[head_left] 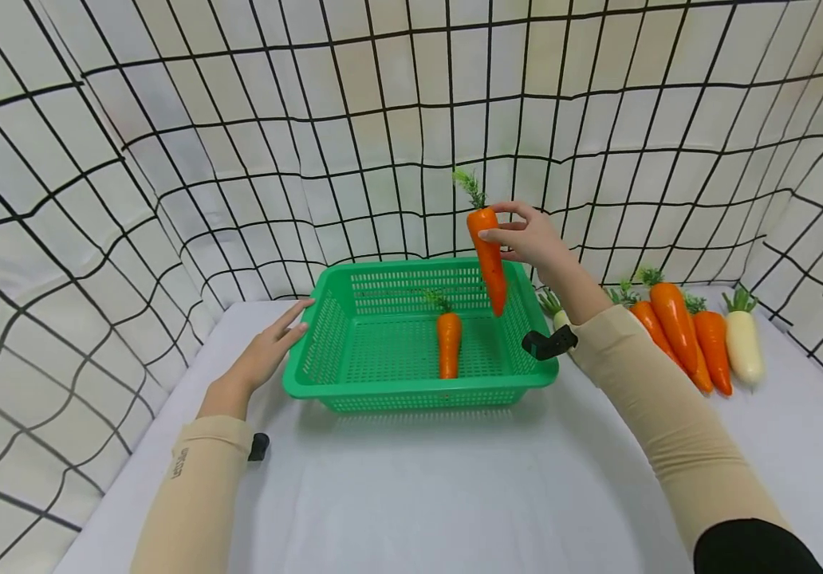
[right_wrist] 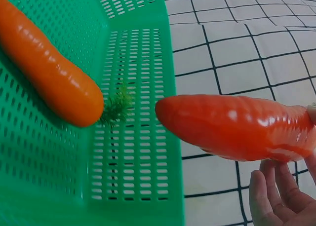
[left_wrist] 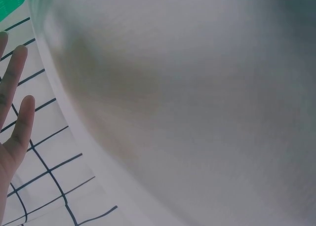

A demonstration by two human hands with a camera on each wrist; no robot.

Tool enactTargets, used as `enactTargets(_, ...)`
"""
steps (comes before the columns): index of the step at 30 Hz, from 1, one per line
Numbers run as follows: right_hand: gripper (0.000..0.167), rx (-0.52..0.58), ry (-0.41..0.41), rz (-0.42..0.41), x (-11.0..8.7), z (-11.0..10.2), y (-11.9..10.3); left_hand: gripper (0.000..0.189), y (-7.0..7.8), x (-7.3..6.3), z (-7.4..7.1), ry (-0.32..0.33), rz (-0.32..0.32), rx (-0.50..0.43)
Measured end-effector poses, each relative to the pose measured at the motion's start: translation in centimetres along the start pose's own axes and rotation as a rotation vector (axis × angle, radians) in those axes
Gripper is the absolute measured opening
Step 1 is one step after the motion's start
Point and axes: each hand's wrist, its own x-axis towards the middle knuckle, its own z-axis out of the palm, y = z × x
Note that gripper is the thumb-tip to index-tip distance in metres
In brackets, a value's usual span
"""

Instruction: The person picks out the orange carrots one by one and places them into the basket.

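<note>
My right hand (head_left: pixel 526 235) pinches an orange carrot (head_left: pixel 489 259) with a green leafy top, tip pointing down, above the right part of a green plastic basket (head_left: pixel 419 393). In the right wrist view that carrot (right_wrist: pixel 237 127) stretches sideways past the basket wall (right_wrist: pixel 170 137). Inside the basket lies another carrot (head_left: pixel 449 347), its green top toward the back. My left hand (head_left: pixel 264 355) lies at the basket's left rim, fingers extended and touching or nearly touching it. In the left wrist view the left hand's fingers (left_wrist: pixel 22 127) look straight and spread.
Right of the basket several carrots (head_left: pixel 677 319) lie side by side with a white radish (head_left: pixel 744 347). Another pale radish (head_left: pixel 561 320) is partly hidden behind my right forearm. Black wire grid (head_left: pixel 447 96) over white cloth encloses the white table (head_left: pixel 411 486) at the back and sides.
</note>
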Motion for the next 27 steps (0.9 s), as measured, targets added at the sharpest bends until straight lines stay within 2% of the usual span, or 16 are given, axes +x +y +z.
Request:
enactTargets(6,0.056,0.050,-0.025,0.034,1.1,1.9,0.7,0.063,0.0,0.1,0.0,0.000,0.006,0.000)
enactTargets(11,0.054,0.046,-0.045,0.071,2.1,3.3,1.5,0.063,0.0,0.1,0.0,0.005,0.001,0.002)
enactTargets(27,0.044,-0.009,-0.269,0.112,3.5,8.3,2.8,0.065,0.0,0.1,0.0,0.005,-0.003,-0.010)
